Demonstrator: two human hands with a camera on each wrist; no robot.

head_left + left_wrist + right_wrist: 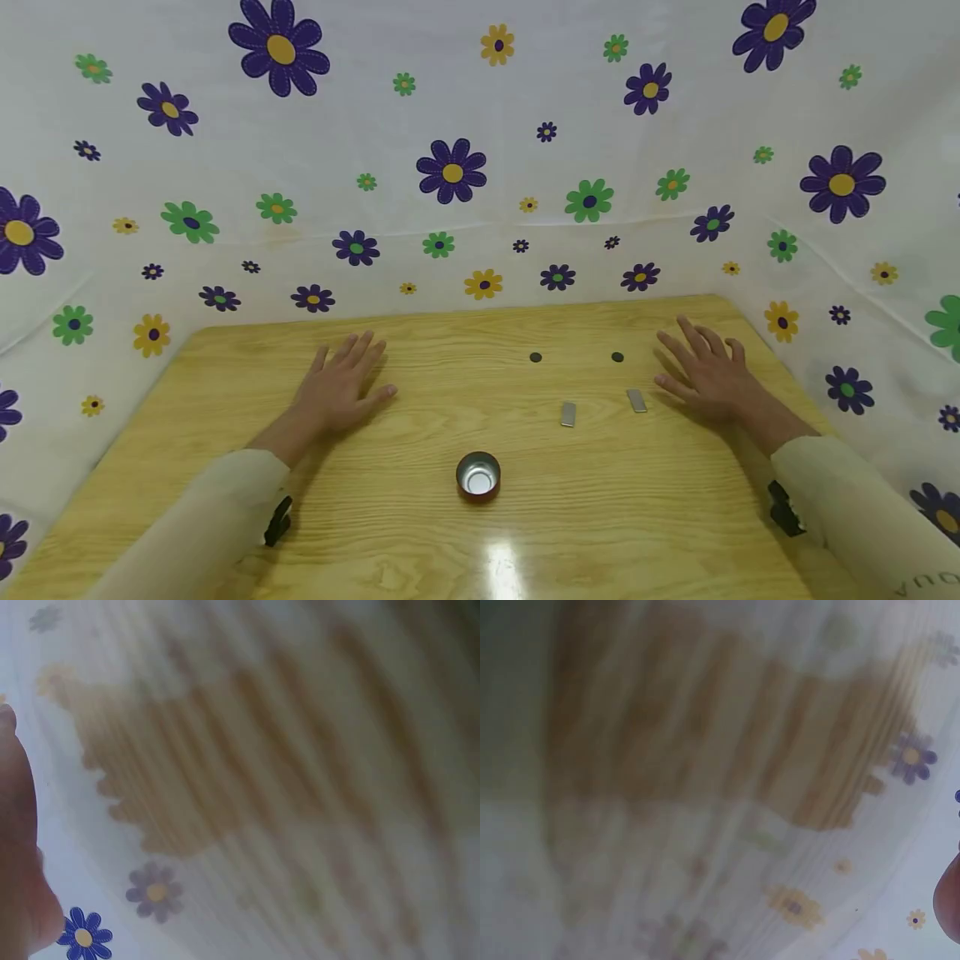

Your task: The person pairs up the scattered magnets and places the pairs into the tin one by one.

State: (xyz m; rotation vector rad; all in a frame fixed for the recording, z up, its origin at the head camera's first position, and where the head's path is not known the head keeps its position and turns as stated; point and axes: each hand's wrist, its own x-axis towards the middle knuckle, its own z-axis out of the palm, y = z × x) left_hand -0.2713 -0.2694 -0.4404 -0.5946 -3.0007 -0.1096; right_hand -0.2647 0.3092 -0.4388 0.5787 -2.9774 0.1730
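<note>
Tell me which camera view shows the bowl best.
The head view: it shows the bowl from above, unblocked, its whole rim and shiny inside in sight. Both wrist views are mostly blurred, and I can't make out the bowl in either.

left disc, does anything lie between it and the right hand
Yes, roughly: in the head view, the right disc lies on the table between the right hand and the left disc.

Glare (502, 571) is whitening the counter (390, 533) toward its near edge; the head view is looking bright and clear; blur is smearing both dimmer wrist views.
</note>
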